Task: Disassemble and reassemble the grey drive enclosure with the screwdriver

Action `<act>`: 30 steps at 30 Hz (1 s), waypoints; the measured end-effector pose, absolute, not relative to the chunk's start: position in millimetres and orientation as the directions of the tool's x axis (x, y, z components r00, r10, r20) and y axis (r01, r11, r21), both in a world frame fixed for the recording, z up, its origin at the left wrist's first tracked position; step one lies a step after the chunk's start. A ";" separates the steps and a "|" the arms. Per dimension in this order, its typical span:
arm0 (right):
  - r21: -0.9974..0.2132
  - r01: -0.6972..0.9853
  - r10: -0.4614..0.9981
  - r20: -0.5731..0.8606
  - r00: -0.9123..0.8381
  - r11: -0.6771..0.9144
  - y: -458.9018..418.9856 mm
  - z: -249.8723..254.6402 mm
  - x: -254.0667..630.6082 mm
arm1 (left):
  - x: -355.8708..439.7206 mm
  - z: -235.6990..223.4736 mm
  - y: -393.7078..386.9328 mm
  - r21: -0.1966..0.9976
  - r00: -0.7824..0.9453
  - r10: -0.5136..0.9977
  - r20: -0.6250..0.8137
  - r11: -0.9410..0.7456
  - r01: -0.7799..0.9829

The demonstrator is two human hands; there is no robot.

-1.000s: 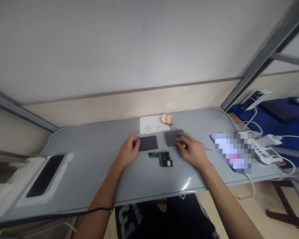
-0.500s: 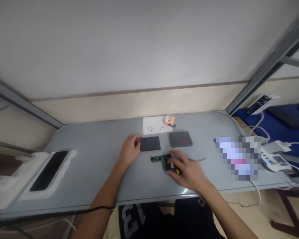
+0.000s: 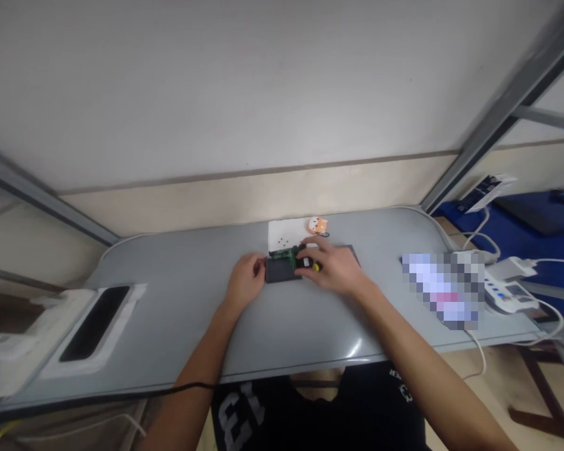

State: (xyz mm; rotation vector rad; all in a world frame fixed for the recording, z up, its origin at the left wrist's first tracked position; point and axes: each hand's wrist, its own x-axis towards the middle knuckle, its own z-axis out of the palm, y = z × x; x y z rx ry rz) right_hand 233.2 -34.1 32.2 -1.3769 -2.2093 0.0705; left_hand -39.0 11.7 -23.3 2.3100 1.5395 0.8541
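Note:
My right hand [image 3: 333, 266] grips a green circuit board [image 3: 291, 254] by its black block, thumb on the near side and fingers on the far side. A small yellow spot shows beside the thumb; what it belongs to is mostly hidden. The board is over the back and right of a dark flat rectangular case piece [image 3: 279, 270]; whether they touch I cannot tell. My left hand [image 3: 247, 280] is closed with its fingertips at the left edge of that piece. Behind my right hand, a second dark grey case [image 3: 352, 252] is largely covered.
A white sheet [image 3: 282, 228] with several tiny dark screws lies behind, an orange-and-white animal-shaped trinket [image 3: 318, 225] on its right. At the left is a black phone [image 3: 94, 322]; at the right, a blurred-out device [image 3: 439, 288] and a power strip [image 3: 510, 294] with white cables.
My right hand has lifted the circuit board from the near tabletop and carried it back and left over the dark case piece. My left hand has stayed at that piece's edge.

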 end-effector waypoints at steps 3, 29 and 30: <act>-0.296 0.824 0.849 0.387 -0.359 0.483 -14.6 32.8 227.1 | -39.0 -23.2 11.1 0.491 0.283 0.900 0.331 -0.421 0.763; -0.293 0.833 0.878 0.262 -0.401 0.468 -26.4 6.4 215.5 | -44.3 -19.5 10.3 0.481 0.385 0.867 0.317 -0.497 0.722; -0.292 0.832 0.877 0.254 -0.408 0.472 -26.3 7.2 215.7 | -44.2 -19.3 10.2 0.482 0.385 0.868 0.314 -0.495 0.723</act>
